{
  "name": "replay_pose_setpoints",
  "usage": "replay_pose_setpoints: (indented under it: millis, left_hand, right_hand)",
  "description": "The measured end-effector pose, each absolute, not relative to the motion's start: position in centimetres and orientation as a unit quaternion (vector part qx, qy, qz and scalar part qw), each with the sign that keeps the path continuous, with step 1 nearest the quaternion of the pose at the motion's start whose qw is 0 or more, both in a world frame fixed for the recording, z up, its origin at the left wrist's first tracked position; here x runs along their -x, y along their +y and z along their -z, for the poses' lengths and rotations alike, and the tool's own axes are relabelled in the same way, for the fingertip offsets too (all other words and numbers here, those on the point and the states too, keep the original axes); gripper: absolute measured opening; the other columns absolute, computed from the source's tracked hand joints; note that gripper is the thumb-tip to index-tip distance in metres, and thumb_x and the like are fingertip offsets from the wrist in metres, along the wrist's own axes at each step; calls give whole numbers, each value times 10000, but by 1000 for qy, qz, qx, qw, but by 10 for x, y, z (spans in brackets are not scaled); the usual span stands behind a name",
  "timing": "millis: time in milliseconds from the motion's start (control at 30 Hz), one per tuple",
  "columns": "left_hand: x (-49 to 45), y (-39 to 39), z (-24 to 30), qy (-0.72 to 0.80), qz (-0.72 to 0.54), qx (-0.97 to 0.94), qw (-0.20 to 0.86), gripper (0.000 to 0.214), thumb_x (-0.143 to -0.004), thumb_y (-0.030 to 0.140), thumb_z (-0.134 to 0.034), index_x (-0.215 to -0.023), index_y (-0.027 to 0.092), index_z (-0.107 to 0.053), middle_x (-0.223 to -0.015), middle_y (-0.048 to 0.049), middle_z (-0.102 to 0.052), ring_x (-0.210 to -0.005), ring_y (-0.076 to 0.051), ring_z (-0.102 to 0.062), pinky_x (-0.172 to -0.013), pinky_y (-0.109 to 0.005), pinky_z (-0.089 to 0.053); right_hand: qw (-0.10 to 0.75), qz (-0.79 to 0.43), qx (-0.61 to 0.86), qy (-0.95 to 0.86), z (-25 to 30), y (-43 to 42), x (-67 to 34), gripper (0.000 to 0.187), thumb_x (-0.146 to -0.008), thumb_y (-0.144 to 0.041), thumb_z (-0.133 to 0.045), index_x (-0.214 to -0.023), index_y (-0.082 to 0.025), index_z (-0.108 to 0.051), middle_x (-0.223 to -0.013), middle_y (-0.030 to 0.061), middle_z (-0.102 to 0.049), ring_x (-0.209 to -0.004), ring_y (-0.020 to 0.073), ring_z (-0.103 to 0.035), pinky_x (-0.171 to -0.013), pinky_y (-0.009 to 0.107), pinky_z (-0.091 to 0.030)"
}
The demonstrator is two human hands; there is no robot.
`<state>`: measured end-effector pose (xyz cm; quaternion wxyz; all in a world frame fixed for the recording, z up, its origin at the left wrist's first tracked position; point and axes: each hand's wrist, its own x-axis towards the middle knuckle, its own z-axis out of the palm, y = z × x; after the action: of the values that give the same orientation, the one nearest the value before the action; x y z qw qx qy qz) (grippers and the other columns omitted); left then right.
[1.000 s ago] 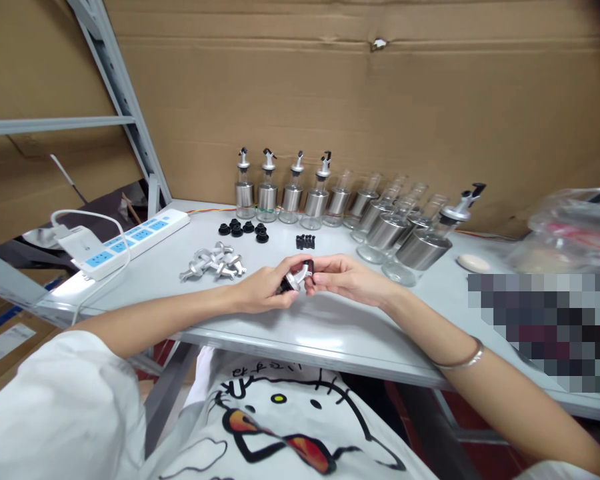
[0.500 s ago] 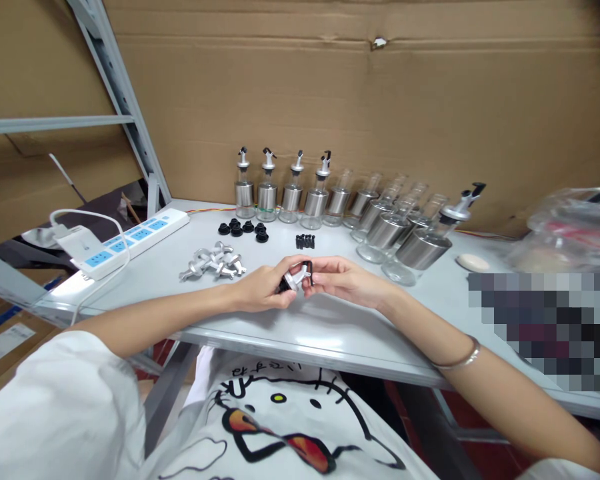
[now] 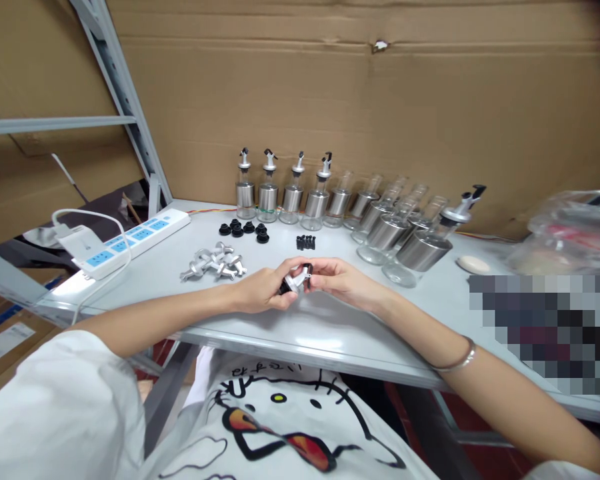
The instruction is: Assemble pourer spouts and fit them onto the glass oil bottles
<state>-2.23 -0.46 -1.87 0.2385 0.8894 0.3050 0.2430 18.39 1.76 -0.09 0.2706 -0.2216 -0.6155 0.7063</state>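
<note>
Above the table's front part, my left hand [image 3: 266, 288] is closed round a silver pour spout [image 3: 295, 283] with a black stopper base. My right hand [image 3: 343, 283] pinches a small black flip cap [image 3: 308, 272] at the tip of that spout; whether the cap is fastened there I cannot tell. Left of my hands lies a heap of silver spout parts [image 3: 214, 261]. Behind it are several black rubber stoppers [image 3: 244, 229], and a row of small black caps [image 3: 306, 243] lies beyond my fingers.
Along the cardboard wall stand glass bottles with steel sleeves, some fitted with spouts [image 3: 317, 200], others with bare necks [image 3: 340, 200]. One spouted bottle [image 3: 424, 249] is at the right. A power strip [image 3: 173, 219] lies left; a pale oval object [image 3: 473, 265] and plastic bag [image 3: 570, 230] lie right.
My right fingers have closed in slightly on the spout's tip, and the black cap now shows less between them. The left hand keeps its hold.
</note>
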Motion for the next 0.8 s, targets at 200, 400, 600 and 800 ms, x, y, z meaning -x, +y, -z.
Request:
replay_pose_setpoints:
  millis: [200,400,600,800]
  left_hand:
    - [22,-4,22,297,-272,-877,262,622,-843,394,-444,-1368,152,-212,-947,-56,-590,-568,-106,-504,-606,-242,-426]
    - [19,-5,22,273,-312,-860,297,651,-854,436,-517,-1365,166,-219,-923,-53,-630,-677,-135,-584,-666,-251,-465]
    - [21,-5,24,273,-316,-858,298,708,-839,441,-556,-1400,172,-218,-919,-54,-631,-707,-153,-623,-699,-274,-487]
    - [21,-5,23,293,-296,-869,267,745,-828,457,-571,-1421,175,-220,-848,-27,-644,-641,-132,-598,-670,-252,-480]
  right_hand:
    - [277,-686,231,-632,0,19,-187,283,-701,-341,-767,-928,-179,-720,-870,16,-658,-735,96,-548,-734,245,-429]
    - [283,-674,230,-643,-3,20,-189,275,-673,-353,-783,-863,-163,-720,-793,9,-656,-710,101,-541,-731,257,-420]
    - [241,-672,209,-668,-7,19,-192,292,-708,-331,-757,-941,-162,-714,-873,27,-673,-796,129,-576,-836,300,-420]
    - [262,-662,205,-671,-5,18,-189,305,-662,-316,-790,-913,-172,-695,-848,20,-673,-819,152,-610,-836,309,-450]
